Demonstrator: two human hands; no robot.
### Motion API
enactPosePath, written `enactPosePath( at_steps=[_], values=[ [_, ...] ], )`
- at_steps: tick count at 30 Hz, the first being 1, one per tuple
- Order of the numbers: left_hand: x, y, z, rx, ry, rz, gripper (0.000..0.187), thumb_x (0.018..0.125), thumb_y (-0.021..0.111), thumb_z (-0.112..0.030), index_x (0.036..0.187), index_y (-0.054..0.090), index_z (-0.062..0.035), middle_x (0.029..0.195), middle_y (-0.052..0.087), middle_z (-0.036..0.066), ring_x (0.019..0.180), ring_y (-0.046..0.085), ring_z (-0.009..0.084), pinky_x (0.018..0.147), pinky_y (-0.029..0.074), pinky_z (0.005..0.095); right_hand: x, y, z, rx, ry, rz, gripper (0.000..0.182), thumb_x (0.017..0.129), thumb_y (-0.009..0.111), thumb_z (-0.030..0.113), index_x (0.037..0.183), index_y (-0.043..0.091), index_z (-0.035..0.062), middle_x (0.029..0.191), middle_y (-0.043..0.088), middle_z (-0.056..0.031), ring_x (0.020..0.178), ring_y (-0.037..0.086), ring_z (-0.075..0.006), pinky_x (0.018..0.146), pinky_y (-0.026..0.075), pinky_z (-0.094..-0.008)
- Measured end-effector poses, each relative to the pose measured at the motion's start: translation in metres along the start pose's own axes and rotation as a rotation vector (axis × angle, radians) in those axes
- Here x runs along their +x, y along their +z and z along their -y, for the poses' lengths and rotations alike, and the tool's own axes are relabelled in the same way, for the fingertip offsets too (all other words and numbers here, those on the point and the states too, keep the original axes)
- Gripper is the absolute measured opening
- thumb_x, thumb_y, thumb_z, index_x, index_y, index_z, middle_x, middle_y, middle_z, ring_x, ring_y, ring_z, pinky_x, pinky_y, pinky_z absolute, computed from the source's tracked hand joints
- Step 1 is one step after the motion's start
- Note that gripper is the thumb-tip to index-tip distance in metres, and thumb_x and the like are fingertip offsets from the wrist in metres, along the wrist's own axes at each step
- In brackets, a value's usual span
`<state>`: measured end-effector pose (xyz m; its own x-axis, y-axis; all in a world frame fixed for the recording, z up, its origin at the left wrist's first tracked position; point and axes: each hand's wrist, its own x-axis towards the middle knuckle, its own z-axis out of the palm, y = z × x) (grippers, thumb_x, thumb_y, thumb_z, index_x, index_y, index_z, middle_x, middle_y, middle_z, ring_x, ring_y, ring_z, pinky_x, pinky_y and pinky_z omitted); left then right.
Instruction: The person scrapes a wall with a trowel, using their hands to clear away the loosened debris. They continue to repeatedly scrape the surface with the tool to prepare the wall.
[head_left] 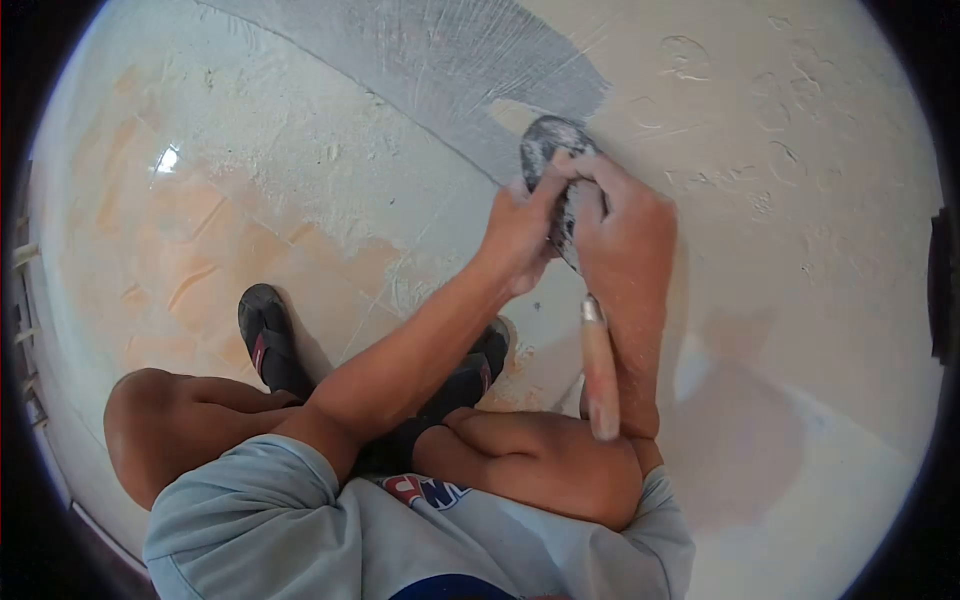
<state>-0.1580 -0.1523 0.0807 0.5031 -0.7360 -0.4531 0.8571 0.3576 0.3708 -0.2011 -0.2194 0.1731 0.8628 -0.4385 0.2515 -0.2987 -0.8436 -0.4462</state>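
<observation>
Both my hands are on a trowel whose dark, round-ended blade (548,137) is speckled with pale, plaster-like residue. My left hand (520,235) grips the blade's left edge, its thumb and fingers closed against it. From the other side my right hand (625,225) has its fingers curled over the blade, near the left thumb. The trowel's wooden handle (601,380), with a metal collar, points back toward my body beside my right wrist. Pale dust coats the fingers of both hands. My fingers hide the middle of the blade.
A pale surface (760,190) with raised smears and ring marks lies to the right. A grey streaked patch (430,60) stretches across the top. Dusty floor tiles (250,200) show orange stains at left. My dark shoes (265,325) and bent knees are below.
</observation>
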Motion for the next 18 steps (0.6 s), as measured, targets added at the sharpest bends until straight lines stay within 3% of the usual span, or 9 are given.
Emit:
enactPosePath(
  at_steps=[3,4,7,8,11,13,18],
  values=[
    [0.000,0.003,0.000,-0.028,0.000,0.020,0.034,0.102,0.066,-0.043,0.106,0.064,-0.0084,0.088,0.067,0.001,0.071,0.066,0.0100,0.052,0.055,0.0295,0.003,-0.008,0.009,-0.061,0.075,0.072,0.017,0.094,0.055,0.008,0.097,0.072,0.0107,0.088,0.072,-0.0179,0.083,0.069,-0.0422,0.074,0.055,-0.0499],
    [0.000,0.010,-0.004,-0.073,-0.002,-0.030,0.035,0.102,0.066,-0.043,0.105,0.063,-0.0086,0.084,0.065,-0.001,0.066,0.062,0.0080,0.047,0.049,0.0282,0.003,-0.004,0.007,-0.134,0.006,0.061,0.017,0.093,0.055,0.008,0.098,0.072,0.0108,0.089,0.072,-0.0182,0.083,0.069,-0.0422,0.073,0.055,-0.0493],
    [-0.001,0.010,-0.003,-0.097,-0.003,-0.012,0.036,0.101,0.067,-0.044,0.106,0.062,-0.0086,0.082,0.063,-0.002,0.064,0.059,0.0071,0.046,0.046,0.0264,0.002,-0.006,0.003,-0.089,0.012,0.073,0.018,0.093,0.055,0.008,0.099,0.072,0.0110,0.089,0.072,-0.0186,0.083,0.069,-0.0421,0.073,0.055,-0.0491],
    [0.002,0.005,0.006,-0.032,0.023,-0.001,0.037,0.101,0.067,-0.045,0.105,0.063,-0.0092,0.081,0.062,-0.002,0.063,0.058,0.0070,0.047,0.047,0.0267,-0.001,-0.006,-0.002,-0.066,-0.047,-0.003,0.017,0.094,0.055,0.009,0.098,0.072,0.0110,0.087,0.072,-0.0189,0.081,0.069,-0.0421,0.072,0.055,-0.0492],
    [-0.002,0.006,0.005,0.047,-0.011,0.026,0.035,0.102,0.065,-0.045,0.104,0.063,-0.0102,0.081,0.062,-0.002,0.062,0.058,0.0076,0.047,0.046,0.0264,0.000,-0.015,0.006,-0.081,0.011,0.033,0.017,0.094,0.055,0.009,0.098,0.071,0.0114,0.086,0.071,-0.0187,0.081,0.069,-0.0418,0.071,0.055,-0.0496],
    [0.007,0.007,0.004,-0.109,0.031,-0.032,0.034,0.103,0.063,-0.045,0.105,0.064,-0.0107,0.080,0.062,-0.002,0.060,0.057,0.0072,0.047,0.043,0.0245,0.007,-0.005,0.003,-0.111,0.005,0.079,0.016,0.094,0.056,0.010,0.096,0.071,0.0121,0.086,0.071,-0.0180,0.081,0.070,-0.0417,0.071,0.055,-0.0497],
    [-0.003,0.012,0.004,0.005,0.004,-0.005,0.035,0.104,0.062,-0.044,0.104,0.064,-0.0085,0.084,0.065,0.000,0.070,0.064,0.0095,0.052,0.053,0.0291,-0.002,-0.010,0.000,-0.080,-0.017,0.033,0.015,0.095,0.056,0.013,0.095,0.072,0.0141,0.085,0.071,-0.0177,0.080,0.070,-0.0413,0.070,0.054,-0.0501]
  ],
)
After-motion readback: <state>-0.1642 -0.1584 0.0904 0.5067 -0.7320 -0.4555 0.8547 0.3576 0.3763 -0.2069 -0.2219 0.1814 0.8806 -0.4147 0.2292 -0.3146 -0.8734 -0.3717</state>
